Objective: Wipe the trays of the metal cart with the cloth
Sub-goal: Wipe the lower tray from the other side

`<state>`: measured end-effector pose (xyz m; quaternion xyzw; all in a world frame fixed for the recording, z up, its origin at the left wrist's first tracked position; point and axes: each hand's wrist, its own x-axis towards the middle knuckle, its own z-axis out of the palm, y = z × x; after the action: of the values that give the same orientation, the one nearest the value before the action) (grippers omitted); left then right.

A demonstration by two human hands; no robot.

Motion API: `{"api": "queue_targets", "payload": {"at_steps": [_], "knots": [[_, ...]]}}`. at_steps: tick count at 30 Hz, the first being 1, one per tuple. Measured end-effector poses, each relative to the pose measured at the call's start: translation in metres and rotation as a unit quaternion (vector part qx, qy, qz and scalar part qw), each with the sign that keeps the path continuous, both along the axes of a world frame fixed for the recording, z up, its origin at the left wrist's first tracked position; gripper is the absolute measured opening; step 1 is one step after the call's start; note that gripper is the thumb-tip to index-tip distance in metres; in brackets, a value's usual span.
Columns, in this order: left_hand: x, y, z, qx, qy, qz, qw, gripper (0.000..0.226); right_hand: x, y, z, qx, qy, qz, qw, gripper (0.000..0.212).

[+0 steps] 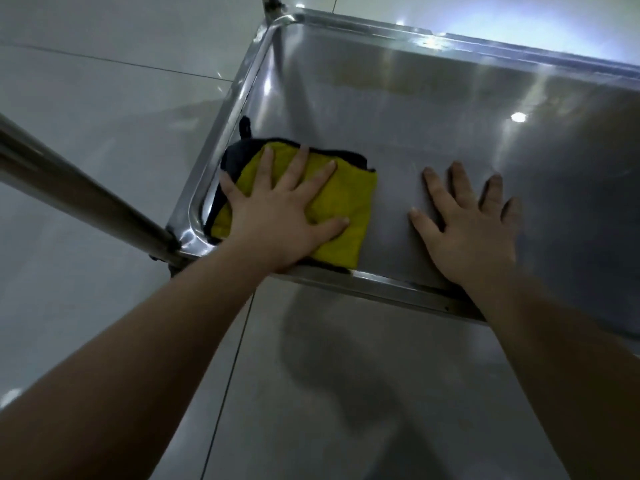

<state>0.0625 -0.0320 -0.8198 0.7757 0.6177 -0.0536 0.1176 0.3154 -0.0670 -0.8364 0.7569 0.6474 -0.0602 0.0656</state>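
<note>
The metal cart's tray [450,109] is seen from above, a shallow steel pan with a raised rim and rounded corners. Its surface shows streaks of reflected light.

The cloth [349,202] lies folded in the tray's near left corner. It is yellow on top, with a dark layer showing along its far and left edges, and a small black loop [245,126] sticks up from its far left end against the tray's left wall. The near edge of the cloth reaches the near rim.

The left hand [284,216] lies palm down on the cloth, its fingers [322,174] straight and spread wide. They press flat on the fabric and are not curled round it. The little finger reaches past the cloth's left edge towards the left wall.

The right hand [471,233] rests palm down on bare steel to the right of the cloth, apart from it. Its fingers [433,192] are likewise straight and fanned out, holding nothing, and the wrist crosses the near rim.

A round metal tube [79,199] runs from the left edge of the view to the near left corner. An upright post [273,3] stands at the far left corner. Pale glossy floor tiles [104,81] surround the cart.
</note>
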Motion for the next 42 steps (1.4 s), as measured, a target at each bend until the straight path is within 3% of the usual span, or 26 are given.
{"api": "queue_targets", "payload": {"at_steps": [7, 12, 20, 27, 32, 38, 42], "knots": [[0.011, 0.121, 0.003, 0.004, -0.002, -0.016, 1.000, 0.078, 0.001, 0.003, 0.002, -0.012, 0.006, -0.008, 1.000, 0.068], [0.015, 0.149, 0.006, 0.005, 0.006, -0.042, 0.999, 0.076, -0.001, 0.009, 0.002, -0.008, 0.007, -0.018, 1.000, 0.067], [-0.021, 0.064, 0.005, 0.001, 0.000, -0.050, 0.999, 0.081, -0.002, 0.010, 0.001, 0.001, 0.016, -0.028, 0.999, 0.068], [-0.032, -0.026, 0.007, -0.041, 0.020, 0.011, 0.999, 0.086, -0.005, 0.008, 0.004, 0.005, 0.016, -0.029, 0.999, 0.067], [-0.007, -0.030, 0.009, -0.055, 0.031, 0.022, 0.998, 0.090, -0.004, 0.004, 0.004, 0.000, 0.018, -0.023, 1.000, 0.067], [0.082, -0.045, 0.004, -0.037, 0.001, -0.036, 0.999, 0.088, -0.002, 0.004, 0.003, 0.000, 0.025, -0.020, 0.999, 0.056], [0.084, -0.048, -0.001, -0.015, -0.017, -0.024, 0.999, 0.085, 0.001, 0.004, 0.002, 0.004, 0.040, -0.015, 0.999, 0.055]]}}
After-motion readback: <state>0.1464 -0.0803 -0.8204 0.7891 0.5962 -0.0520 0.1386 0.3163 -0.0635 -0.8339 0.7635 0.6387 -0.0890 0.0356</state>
